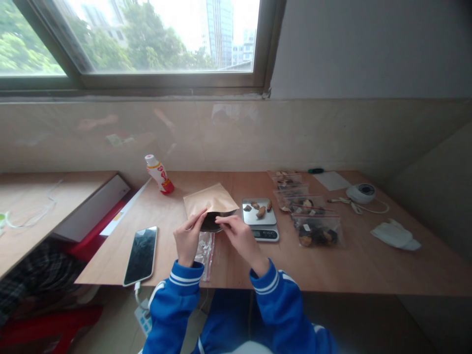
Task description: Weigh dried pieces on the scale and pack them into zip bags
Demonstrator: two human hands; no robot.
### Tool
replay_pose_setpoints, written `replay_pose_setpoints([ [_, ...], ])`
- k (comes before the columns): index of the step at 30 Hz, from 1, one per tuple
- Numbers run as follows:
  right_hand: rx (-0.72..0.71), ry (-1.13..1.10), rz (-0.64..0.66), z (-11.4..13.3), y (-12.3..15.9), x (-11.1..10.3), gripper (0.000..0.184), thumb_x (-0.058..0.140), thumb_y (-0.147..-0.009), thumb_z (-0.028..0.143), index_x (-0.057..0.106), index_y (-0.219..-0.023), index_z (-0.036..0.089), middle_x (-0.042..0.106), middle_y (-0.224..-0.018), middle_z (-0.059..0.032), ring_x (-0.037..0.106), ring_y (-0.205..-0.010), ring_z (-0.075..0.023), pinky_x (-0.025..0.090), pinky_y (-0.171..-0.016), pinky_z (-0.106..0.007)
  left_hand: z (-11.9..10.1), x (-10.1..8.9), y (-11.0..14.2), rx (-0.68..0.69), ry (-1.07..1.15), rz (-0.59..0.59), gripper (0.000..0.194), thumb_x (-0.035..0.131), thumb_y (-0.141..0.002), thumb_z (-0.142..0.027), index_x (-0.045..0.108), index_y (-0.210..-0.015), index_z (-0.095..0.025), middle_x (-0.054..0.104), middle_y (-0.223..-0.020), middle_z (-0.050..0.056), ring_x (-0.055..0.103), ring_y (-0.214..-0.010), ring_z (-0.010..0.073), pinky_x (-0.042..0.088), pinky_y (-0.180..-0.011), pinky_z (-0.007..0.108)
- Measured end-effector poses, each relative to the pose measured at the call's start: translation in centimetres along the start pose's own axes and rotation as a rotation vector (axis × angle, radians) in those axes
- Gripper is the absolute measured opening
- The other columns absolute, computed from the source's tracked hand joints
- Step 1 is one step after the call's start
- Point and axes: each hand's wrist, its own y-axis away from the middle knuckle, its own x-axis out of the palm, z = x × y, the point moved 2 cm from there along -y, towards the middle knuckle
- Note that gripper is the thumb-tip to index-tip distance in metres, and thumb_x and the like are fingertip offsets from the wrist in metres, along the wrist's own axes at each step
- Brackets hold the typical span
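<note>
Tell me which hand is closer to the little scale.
Right. The right hand is just left of the scale, at its near side; the left hand is farther left, at the paper bag.

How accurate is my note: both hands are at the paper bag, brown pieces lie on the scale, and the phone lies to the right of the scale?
One detail is wrong: the phone lies to the left of the scale, as the head view shows. The rest stands: left hand and right hand at the paper bag, brown pieces on the scale.
</note>
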Motion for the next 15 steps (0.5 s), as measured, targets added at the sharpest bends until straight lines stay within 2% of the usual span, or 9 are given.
replay_pose_setpoints([
  [3,0.160,-0.050,-0.216,-2.7,1.1,-3.4,0.015,0.053,-0.089,0.025,0.066,-0.095,0.023,0.069,-0.108,-0.0064,0.064,-0.099,-0.0201,0.051,-0.088,-0.034,-0.3,-0.1,-0.8,-0.012,0.023,-0.015,0.026,0.065,-0.079,-0.041,0.074,-0.099,-0.027,0.074,-0.102,-0.002,0.068,-0.099,0.0210,0.053,-0.088,0.027],
  [5,0.231,0.010,-0.281,-5.1,1.1,-5.2,0.013,0.056,-0.085,0.027,0.066,-0.089,0.021,0.069,-0.104,-0.0084,0.065,-0.092,-0.0213,0.053,-0.080,-0.034,-0.4,0.0,-1.2,-0.014,0.031,-0.024,0.026,0.065,-0.078,-0.040,0.074,-0.098,-0.027,0.074,-0.101,-0.002,0.069,-0.098,0.0213,0.054,-0.087,0.027],
  [7,0.254,0.087,-0.261,-7.3,0.8,-6.2,0.013,0.055,-0.082,0.027,0.067,-0.086,0.021,0.069,-0.097,-0.0082,0.065,-0.085,-0.0215,0.052,-0.075,-0.034,-0.5,0.0,-1.3,-0.010,0.029,-0.026,0.025,0.065,-0.078,-0.040,0.074,-0.097,-0.026,0.074,-0.100,-0.002,0.069,-0.096,0.0214,0.054,-0.086,0.028],
  [9,0.249,0.162,-0.188,-8.7,0.1,-6.6,0.014,0.054,-0.080,0.023,0.068,-0.085,0.021,0.070,-0.091,-0.0069,0.064,-0.085,-0.0223,0.050,-0.075,-0.035,-0.4,0.1,-1.4,-0.001,0.020,-0.020,0.026,0.065,-0.078,-0.041,0.074,-0.098,-0.026,0.074,-0.100,-0.002,0.069,-0.096,0.0215,0.055,-0.085,0.028],
  [15,0.230,0.444,-0.008,-9.4,-1.0,-6.4,0.025,0.054,-0.074,0.009,0.069,-0.089,0.022,0.071,-0.097,-0.0050,0.058,-0.096,-0.0263,0.039,-0.089,-0.043,-0.3,0.0,-1.7,0.005,0.004,-0.004,0.027,0.064,-0.079,-0.041,0.074,-0.099,-0.027,0.074,-0.101,-0.001,0.069,-0.097,0.0219,0.054,-0.086,0.028],
])
